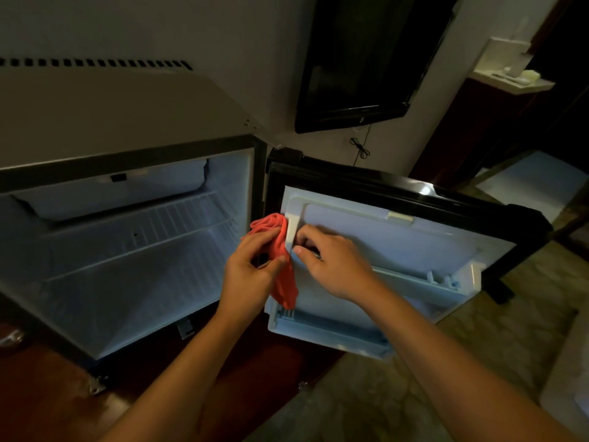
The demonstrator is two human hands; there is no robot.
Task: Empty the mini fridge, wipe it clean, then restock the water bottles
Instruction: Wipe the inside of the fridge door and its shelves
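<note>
The mini fridge (127, 275) stands open and lit, with a wire shelf (178, 228) and no bottles inside. Its door (398, 237) is swung out to the right, white liner facing me. My left hand (251, 272) grips a red cloth (280, 250) against the hinge-side edge of the door liner. My right hand (331, 260) has curled fingers pinching the left end of the upper door shelf rail (414, 279), right beside the cloth. No water bottles are in view.
A dark flat TV (373, 59) hangs on the wall above the door, its cable (360, 148) dangling. A wooden counter (510, 84) with small items stands at the far right. The floor is red-brown under the fridge and patterned tile (398, 393) to the right.
</note>
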